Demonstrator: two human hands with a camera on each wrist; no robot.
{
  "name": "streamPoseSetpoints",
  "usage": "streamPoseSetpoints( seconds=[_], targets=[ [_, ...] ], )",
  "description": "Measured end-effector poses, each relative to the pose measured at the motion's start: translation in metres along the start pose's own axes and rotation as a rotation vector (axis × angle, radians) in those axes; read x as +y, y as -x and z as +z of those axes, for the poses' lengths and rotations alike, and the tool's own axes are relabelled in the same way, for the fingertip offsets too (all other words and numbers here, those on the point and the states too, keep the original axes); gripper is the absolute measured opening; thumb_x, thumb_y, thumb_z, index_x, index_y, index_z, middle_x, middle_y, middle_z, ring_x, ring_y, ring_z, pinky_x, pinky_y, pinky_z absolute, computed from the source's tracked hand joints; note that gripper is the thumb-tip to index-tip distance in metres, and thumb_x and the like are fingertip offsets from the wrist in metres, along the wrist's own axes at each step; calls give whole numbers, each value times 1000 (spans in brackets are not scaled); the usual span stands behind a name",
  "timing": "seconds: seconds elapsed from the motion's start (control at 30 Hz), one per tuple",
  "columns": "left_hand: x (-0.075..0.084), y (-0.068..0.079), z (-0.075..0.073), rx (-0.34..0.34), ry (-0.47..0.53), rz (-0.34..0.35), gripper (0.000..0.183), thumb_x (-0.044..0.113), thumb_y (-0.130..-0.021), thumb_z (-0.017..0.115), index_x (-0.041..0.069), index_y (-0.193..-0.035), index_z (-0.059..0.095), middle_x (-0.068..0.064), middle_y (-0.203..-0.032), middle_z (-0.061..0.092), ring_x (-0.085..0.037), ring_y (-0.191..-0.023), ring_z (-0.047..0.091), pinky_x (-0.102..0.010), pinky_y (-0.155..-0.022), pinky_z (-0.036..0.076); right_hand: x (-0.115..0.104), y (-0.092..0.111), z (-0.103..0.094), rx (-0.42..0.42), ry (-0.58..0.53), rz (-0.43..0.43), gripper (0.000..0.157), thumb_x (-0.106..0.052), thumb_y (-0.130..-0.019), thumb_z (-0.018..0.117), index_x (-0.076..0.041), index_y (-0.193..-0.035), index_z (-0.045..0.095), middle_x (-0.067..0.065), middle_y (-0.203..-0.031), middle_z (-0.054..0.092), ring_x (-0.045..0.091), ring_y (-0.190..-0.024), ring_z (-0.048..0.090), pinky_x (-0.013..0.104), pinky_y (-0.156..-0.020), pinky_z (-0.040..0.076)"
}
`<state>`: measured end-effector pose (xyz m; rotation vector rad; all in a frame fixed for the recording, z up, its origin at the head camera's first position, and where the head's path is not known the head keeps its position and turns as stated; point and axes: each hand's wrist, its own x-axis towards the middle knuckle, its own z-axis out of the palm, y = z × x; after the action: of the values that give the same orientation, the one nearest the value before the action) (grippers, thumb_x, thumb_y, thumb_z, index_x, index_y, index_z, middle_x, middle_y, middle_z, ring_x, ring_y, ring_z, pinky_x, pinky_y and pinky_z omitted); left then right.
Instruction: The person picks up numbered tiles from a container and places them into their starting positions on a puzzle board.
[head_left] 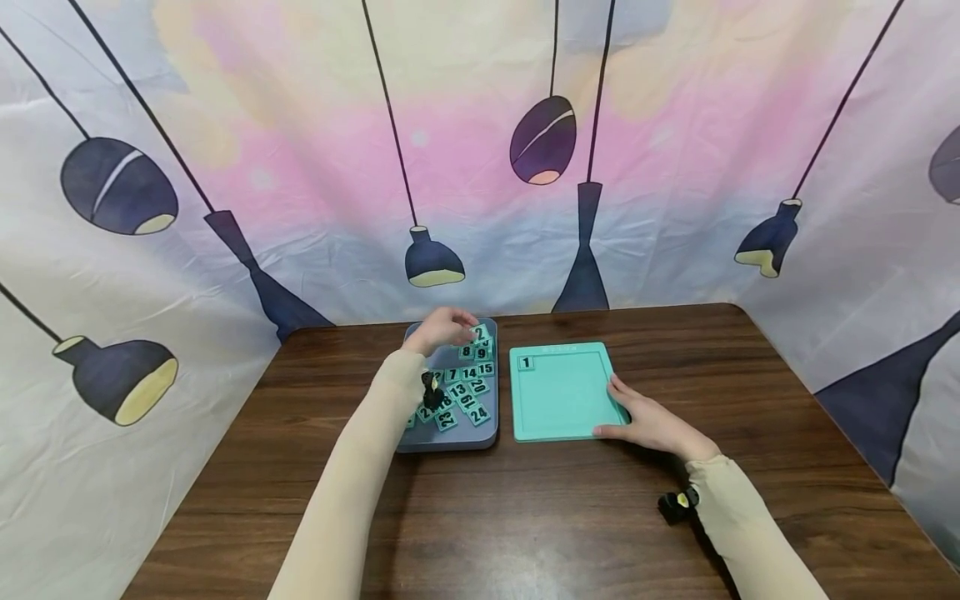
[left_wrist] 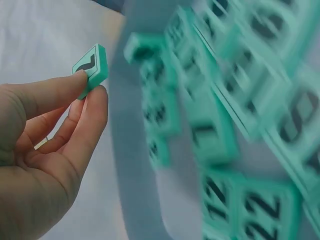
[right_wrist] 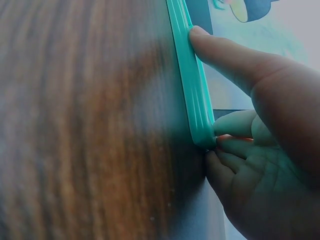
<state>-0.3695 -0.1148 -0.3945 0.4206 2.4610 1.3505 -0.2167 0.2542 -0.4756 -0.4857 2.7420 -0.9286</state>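
My left hand (head_left: 446, 327) is above the far part of a grey tray (head_left: 457, 445) of numbered green tiles. Between its thumb and fingers it pinches a small square tile (left_wrist: 95, 70) marked 2, tilted and clear of the tray in the left wrist view. To the tray's right lies a flat mint-green number puzzle board (head_left: 570, 400), with a tile marked 1 (head_left: 526, 363) in its far left corner. My right hand (head_left: 652, 423) grips the board's near right corner. Its thumb lies on the near edge and its fingers reach along the right side.
Loose tiles such as 24 (head_left: 478, 414), 23 (head_left: 446, 420) and 15 (head_left: 486, 368) lie at mixed angles in the tray. Both tray and board stand on a dark brown wooden table (head_left: 555, 533). A printed cloth (head_left: 480, 125) with lamp pictures hangs behind the table.
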Motion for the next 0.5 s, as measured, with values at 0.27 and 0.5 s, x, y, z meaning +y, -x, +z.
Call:
streamPoseSetpoints(
  seconds=[0.27, 0.5],
  targets=[
    [39, -19, 27, -33, 48, 66, 27, 3, -97, 66, -3, -123, 65, -17, -113, 63, -36, -107, 64, -51, -100, 51, 1, 1, 0, -3, -12, 0, 105, -57, -91, 68, 7, -157, 17, 24, -165, 6, 47, -149, 15, 64, -114, 26],
    [61, -28, 55, -87, 63, 88, 27, -1, -96, 64, -6, -122, 65, -19, -117, 63, -37, -108, 64, -47, -97, 53, 2, 0, 2, 0, -14, 2, 104, -57, -91, 68, 6, -157, 18, 24, -166, 6, 47, -149, 15, 63, -114, 26]
  ],
)
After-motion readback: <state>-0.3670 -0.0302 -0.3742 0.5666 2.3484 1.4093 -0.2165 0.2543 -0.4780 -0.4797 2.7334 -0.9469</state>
